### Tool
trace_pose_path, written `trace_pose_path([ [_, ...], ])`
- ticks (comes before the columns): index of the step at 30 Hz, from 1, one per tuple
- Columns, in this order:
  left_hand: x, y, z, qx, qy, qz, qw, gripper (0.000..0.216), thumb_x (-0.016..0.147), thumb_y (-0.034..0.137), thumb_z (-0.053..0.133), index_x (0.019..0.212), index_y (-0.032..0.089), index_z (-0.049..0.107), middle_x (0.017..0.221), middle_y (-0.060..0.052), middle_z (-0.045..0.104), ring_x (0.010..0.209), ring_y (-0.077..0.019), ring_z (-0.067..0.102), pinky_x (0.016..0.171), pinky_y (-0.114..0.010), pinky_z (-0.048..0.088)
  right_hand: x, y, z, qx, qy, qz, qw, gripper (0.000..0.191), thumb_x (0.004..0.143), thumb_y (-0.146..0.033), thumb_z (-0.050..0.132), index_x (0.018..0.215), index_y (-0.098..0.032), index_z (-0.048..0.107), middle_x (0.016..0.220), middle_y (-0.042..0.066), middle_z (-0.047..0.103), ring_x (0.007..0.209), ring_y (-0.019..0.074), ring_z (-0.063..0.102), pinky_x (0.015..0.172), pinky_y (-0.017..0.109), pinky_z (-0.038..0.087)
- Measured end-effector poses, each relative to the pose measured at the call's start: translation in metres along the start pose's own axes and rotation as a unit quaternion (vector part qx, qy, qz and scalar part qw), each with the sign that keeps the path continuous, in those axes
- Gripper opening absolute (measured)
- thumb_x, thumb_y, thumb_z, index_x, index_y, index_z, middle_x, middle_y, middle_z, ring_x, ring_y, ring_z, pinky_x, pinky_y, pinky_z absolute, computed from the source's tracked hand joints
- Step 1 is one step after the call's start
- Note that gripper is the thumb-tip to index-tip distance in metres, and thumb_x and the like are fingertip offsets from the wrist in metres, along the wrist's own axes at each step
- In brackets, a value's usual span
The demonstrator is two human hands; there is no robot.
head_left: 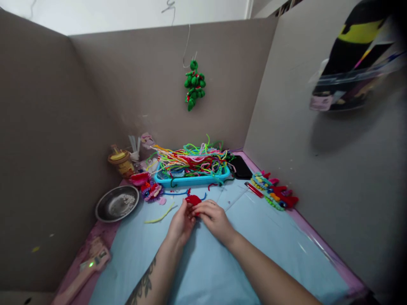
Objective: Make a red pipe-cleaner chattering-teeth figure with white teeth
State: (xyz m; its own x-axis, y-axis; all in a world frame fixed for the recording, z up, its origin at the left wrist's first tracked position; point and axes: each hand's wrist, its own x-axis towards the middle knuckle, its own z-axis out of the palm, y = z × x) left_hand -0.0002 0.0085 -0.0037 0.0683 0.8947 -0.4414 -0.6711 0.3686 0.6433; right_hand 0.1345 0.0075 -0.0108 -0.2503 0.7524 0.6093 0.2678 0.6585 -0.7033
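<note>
Over the middle of the blue table cover (pixel 235 258), both my hands hold a small red fuzzy piece (pixel 193 199), which looks like bent pipe cleaner. My left hand (pixel 182 222) is closed on its left side, thumb on top. From the right, my right hand (pixel 213 216) pinches the same piece, fingertips meeting those of the left. Part of the red piece is hidden by my fingers. Just beyond lies a blue pipe cleaner (pixel 176 193). A yellow-green pipe cleaner (pixel 160 215) rests to the left of my left hand.
A blue tray (pixel 193 181) heaped with colourful pipe cleaners stands at the back. Leftward are a metal bowl (pixel 110 207) with small pale bits and a pink glue gun (pixel 92 264). To the right lie a black phone (pixel 241 167), a red cutter (pixel 254 189) and colourful fuzzy figures (pixel 274 191).
</note>
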Motion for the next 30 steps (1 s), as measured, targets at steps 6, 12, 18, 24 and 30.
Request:
trace_pose_path([
  [6, -0.004, 0.006, 0.004, -0.05, -0.014, -0.008, 0.999, 0.023, 0.085, 0.029, 0.054, 0.091, 0.011, 0.067, 0.079, -0.007, 0.071, 0.065, -0.0122, 0.063, 0.054, -0.019, 0.047, -0.003, -0.003, 0.002, -0.062, -0.047, -0.084, 0.993, 0.026, 0.085, -0.009, 0.049, 0.094, -0.025, 0.068, 0.089, 0.005, 0.067, 0.087, 0.0199, 0.055, 0.079, 0.037, 0.047],
  [12, -0.002, -0.001, 0.002, -0.039, 0.043, 0.045, 0.997, 0.015, 0.076, 0.023, 0.064, 0.086, 0.013, 0.067, 0.072, -0.003, 0.071, 0.058, -0.0103, 0.062, 0.052, -0.018, 0.045, -0.003, -0.005, 0.005, -0.055, -0.013, -0.023, 0.998, 0.024, 0.086, -0.011, 0.049, 0.098, -0.024, 0.066, 0.086, 0.005, 0.065, 0.084, 0.0198, 0.054, 0.076, 0.036, 0.046],
  [18, -0.008, -0.007, 0.006, -0.024, -0.023, 0.081, 0.996, 0.021, 0.066, 0.026, 0.075, 0.081, 0.013, 0.068, 0.081, -0.005, 0.072, 0.072, -0.0136, 0.064, 0.068, -0.024, 0.05, -0.001, -0.009, 0.007, -0.05, 0.087, 0.053, 0.993, 0.015, 0.083, -0.015, 0.053, 0.084, -0.023, 0.065, 0.083, 0.004, 0.06, 0.083, 0.0194, 0.055, 0.077, 0.035, 0.046],
  [24, -0.009, -0.012, 0.006, 0.023, -0.04, 0.105, 0.993, 0.023, 0.066, 0.03, 0.076, 0.075, 0.012, 0.066, 0.076, -0.005, 0.07, 0.072, -0.0139, 0.064, 0.073, -0.026, 0.048, -0.001, -0.006, 0.009, -0.018, 0.12, 0.095, 0.988, 0.009, 0.081, -0.016, 0.056, 0.077, -0.022, 0.06, 0.076, 0.001, 0.061, 0.079, 0.0183, 0.055, 0.074, 0.032, 0.044],
  [30, -0.011, -0.012, 0.006, 0.033, -0.068, 0.115, 0.99, 0.026, 0.072, 0.036, 0.071, 0.083, 0.013, 0.067, 0.077, -0.007, 0.07, 0.074, -0.0162, 0.065, 0.073, -0.027, 0.048, 0.001, -0.009, 0.006, -0.002, 0.12, 0.107, 0.987, 0.012, 0.08, -0.012, 0.052, 0.078, -0.021, 0.059, 0.079, 0.002, 0.058, 0.078, 0.0174, 0.055, 0.072, 0.03, 0.045],
])
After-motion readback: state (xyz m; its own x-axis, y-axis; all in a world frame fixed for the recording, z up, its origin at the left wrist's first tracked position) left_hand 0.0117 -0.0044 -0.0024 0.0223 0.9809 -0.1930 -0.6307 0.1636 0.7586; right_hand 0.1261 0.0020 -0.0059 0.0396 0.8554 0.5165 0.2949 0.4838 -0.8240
